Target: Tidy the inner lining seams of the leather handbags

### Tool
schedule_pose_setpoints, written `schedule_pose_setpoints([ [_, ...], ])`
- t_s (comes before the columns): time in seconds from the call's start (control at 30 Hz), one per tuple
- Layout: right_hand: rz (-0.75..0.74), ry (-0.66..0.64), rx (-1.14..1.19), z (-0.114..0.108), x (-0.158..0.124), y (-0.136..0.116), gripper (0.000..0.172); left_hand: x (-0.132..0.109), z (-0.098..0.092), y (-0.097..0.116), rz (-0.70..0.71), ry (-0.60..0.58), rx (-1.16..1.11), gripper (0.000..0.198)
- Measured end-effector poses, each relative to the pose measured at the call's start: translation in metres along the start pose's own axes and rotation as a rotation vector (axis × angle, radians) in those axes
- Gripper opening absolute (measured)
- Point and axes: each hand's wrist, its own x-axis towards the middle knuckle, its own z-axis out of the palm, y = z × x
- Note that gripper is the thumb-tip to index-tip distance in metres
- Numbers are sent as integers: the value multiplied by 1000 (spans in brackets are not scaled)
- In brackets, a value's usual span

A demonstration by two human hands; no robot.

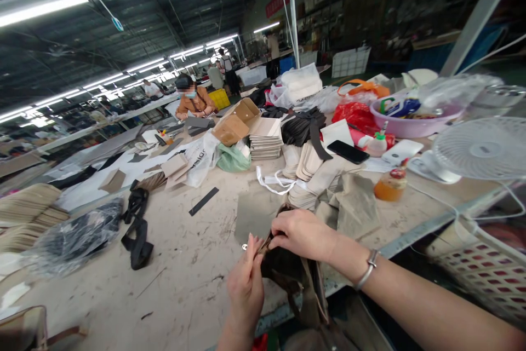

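Note:
My left hand [245, 284] and my right hand [302, 232] meet at the near edge of the worktable [193, 280]. Both pinch the top of a dark brown bag piece [293, 274] that hangs over the table edge. The left fingers press together on its upper rim. The right fingers curl over it from the right, and a metal bracelet [367, 269] sits on that wrist. A grey-brown flat panel [255, 213] lies just behind the hands.
Black straps [137, 228], a stack of tan cut pieces [309, 167], a phone [347, 151], an orange bottle [389, 184], a white fan [482, 148] and a pink basin [413, 121] crowd the table. A seated person [192, 100] works at the far end. A plastic basket [489, 269] stands right.

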Motion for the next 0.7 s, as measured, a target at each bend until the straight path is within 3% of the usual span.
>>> schedule_pose_setpoints([
  [0.17,-148,-66,87,-9,0,13,15,2,-4,-4,-88,-62,-3,47],
  [0.23,-144,-56,56,-10,-1,13,8,3,-5,-3,-117,-78,-16,47],
  [0.43,-39,39,-32,-9,0,8,10,3,-4,-4,-131,-91,-61,46],
  [0.57,-36,34,-98,-8,3,9,23,3,-3,-8,-129,-97,-102,46],
  [0.7,-41,22,-120,-7,6,9,17,3,-6,-13,-156,-161,-155,53],
])
